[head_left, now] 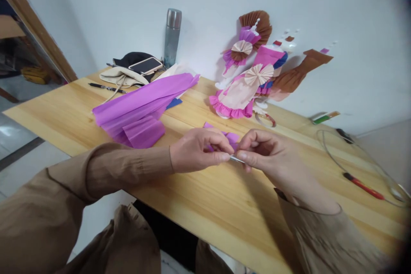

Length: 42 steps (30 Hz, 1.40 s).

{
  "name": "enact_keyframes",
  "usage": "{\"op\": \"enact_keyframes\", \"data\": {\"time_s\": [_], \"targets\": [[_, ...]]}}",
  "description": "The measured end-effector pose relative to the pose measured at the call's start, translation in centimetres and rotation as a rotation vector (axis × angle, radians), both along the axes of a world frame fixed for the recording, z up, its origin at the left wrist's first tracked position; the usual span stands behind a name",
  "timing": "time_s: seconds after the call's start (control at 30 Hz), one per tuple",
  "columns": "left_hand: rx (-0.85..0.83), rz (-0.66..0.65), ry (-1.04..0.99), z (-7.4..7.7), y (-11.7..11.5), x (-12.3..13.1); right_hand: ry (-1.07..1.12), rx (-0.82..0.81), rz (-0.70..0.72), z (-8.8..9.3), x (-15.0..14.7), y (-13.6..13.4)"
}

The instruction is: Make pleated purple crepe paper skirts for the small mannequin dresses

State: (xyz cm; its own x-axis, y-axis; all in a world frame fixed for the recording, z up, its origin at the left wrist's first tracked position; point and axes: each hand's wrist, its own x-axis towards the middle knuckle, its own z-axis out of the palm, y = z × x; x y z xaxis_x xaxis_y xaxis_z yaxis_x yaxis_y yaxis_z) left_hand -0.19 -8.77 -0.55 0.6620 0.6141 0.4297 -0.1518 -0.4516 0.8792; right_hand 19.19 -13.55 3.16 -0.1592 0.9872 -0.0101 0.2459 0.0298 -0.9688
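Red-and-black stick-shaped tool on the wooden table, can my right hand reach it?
Probably yes: nothing seems to stand between your right hand and the red-and-black tool, though that hand is pinching a thin white piece.

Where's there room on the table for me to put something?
There's bare table between the right hand and the red-handled tool, and at the left corner, beside the purple paper. Along the wall it's crowded: phone, bottle, paper decorations.

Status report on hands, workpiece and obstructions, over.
Left hand and right hand close together, pinching small white piece. Small purple paper just beyond. Nothing visibly blocking either grip.
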Motion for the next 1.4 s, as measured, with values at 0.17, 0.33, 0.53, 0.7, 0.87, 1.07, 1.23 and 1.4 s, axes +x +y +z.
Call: {"op": "enact_keyframes", "data": {"time_s": [0.17,0.33,0.53,0.7,0.87,1.07,1.23,1.4], "targets": [[0.108,0.079,0.002,-0.5,0.0,0.4,-0.032,0.045,-0.002,-0.1,-0.4,0.1],[0.117,0.117,0.122,-0.1,0.1,0.1,-0.086,0.098,0.013,0.0,-0.5,0.3],[-0.091,-0.087,0.266,0.7,0.6,0.0,-0.054,0.077,-0.039,-0.1,0.0,0.8],[-0.150,-0.050,0.263,0.1,1.2,0.2,-0.048,0.175,-0.137,-0.4,-0.3,1.0],[0.097,0.145,0.231,-0.1,1.3,0.2,-0.131,0.315,-0.198,-0.7,-0.4,0.9],[0.192,0.214,0.242,0.4,1.5,-0.2,-0.292,0.499,-0.258,-1.1,-0.3,0.9],[-0.039,0.176,0.194,0.3,1.5,0.1,-0.343,0.536,-0.254,-1.2,-0.3,0.9],[-0.367,0.102,0.180,0.1,1.6,0.3,-0.331,0.528,-0.248,-1.4,-0.4,0.7]]}}
